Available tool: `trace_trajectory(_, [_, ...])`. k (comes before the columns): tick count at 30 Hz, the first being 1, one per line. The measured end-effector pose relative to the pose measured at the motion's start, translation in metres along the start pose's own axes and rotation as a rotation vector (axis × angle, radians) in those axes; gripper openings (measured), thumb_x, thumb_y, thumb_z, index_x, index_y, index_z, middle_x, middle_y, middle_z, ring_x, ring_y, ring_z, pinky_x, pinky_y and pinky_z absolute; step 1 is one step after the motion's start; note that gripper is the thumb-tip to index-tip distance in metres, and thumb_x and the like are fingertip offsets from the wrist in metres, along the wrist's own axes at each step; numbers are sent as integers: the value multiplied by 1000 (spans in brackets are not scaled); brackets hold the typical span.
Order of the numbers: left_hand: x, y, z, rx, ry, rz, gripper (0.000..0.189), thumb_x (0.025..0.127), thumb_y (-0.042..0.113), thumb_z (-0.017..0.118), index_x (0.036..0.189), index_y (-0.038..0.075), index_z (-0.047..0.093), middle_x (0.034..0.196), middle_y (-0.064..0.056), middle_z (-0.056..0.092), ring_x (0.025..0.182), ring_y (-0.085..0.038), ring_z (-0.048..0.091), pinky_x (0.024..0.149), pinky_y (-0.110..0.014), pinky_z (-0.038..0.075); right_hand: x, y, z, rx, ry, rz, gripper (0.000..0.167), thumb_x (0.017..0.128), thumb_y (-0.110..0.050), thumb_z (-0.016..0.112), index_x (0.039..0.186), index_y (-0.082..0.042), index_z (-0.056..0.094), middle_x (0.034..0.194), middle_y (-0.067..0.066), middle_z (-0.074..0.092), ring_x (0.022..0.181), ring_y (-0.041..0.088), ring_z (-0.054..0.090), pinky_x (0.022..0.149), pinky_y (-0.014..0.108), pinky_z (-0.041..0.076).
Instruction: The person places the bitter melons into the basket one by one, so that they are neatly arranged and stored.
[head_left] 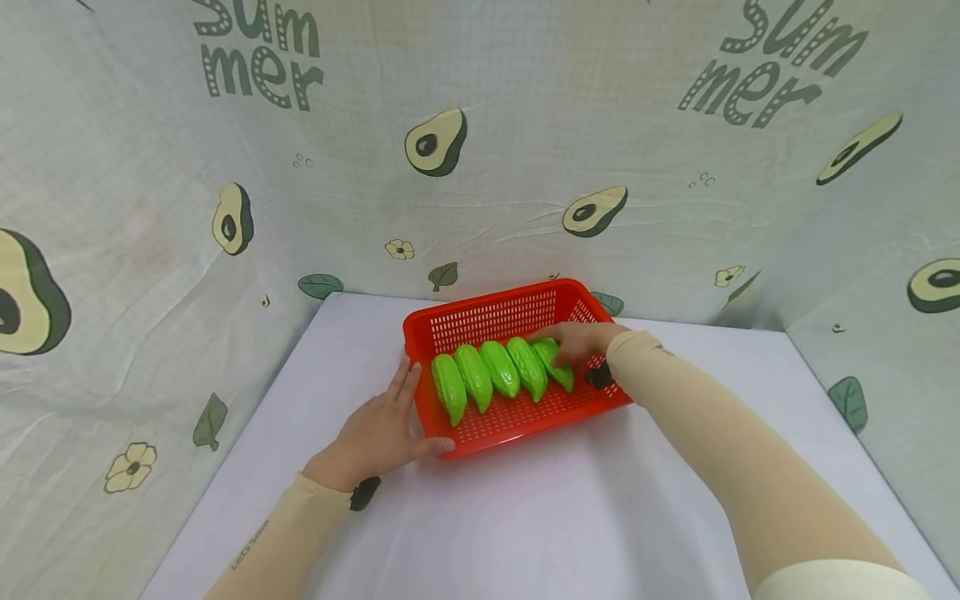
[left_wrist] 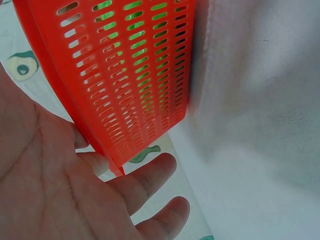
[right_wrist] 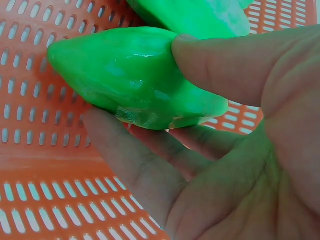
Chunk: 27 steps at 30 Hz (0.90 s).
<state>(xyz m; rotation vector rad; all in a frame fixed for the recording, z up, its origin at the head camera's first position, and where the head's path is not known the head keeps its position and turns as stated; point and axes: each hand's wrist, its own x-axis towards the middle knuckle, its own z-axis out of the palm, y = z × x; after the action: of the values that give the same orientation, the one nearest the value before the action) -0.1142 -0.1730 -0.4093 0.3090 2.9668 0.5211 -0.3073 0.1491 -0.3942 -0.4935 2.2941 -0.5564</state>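
Observation:
A row of several bright green, glossy, ridged bitter melons (head_left: 480,379) lies in the red slotted plastic basket (head_left: 517,439). My right hand (head_left: 576,340) reaches into its right side and holds the rightmost bitter melon (right_wrist: 125,75), thumb on one side and fingers along the other. Its pointed end faces away from the palm in the right wrist view. On the basket's left side, my left hand (head_left: 375,437) rests with fairly straight fingers (left_wrist: 145,182) at the rim and the thumb near the front left corner.
The basket stands on a white-covered table (head_left: 510,533), towards its back edge. Behind and beside it hangs a pale cloth (head_left: 510,167) printed with avocados, leaves and lettering. Each wrist wears a small black device (head_left: 365,493).

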Motion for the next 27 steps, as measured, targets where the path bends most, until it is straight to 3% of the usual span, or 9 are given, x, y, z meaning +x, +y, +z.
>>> trace_trajectory(27, [-2,2,-3,5,-8,4,125,74,82,61,159,3,14,166,-15,4,118,-41,57,93,-49,52,1,0,3,-42,45,-17,78,92,-7,68,158,-28,31,147,14,39,127,32,36,95,41,49])
